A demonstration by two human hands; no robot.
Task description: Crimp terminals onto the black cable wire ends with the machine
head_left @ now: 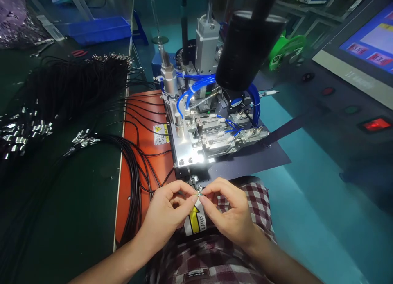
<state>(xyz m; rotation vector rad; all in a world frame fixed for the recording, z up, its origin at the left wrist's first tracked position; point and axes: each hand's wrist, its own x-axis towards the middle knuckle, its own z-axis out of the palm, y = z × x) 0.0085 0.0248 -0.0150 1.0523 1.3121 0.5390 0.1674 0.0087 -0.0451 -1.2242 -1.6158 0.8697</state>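
Note:
My left hand [172, 208] and my right hand [229, 208] meet in front of my lap, thumb and forefinger of each pinched together. Between the fingertips is a small shiny piece with a greenish-white tint [200, 194], too small to tell its kind. Just beyond the fingers lies the metal track [194, 180] at the near end of a bench machine [211, 132]. Below the hands shows a white label with a yellow arrow [195, 220]. Left of my left hand, a bundle of black cables [133, 181] curves over an orange-red board [123, 210].
A large heap of black cables [76, 83] with shiny metal ends covers the dark green table at left. A blue bin [98, 30] stands behind it. A black cylinder [245, 50] hangs over the machine. A control panel with a screen [371, 42] rises at right.

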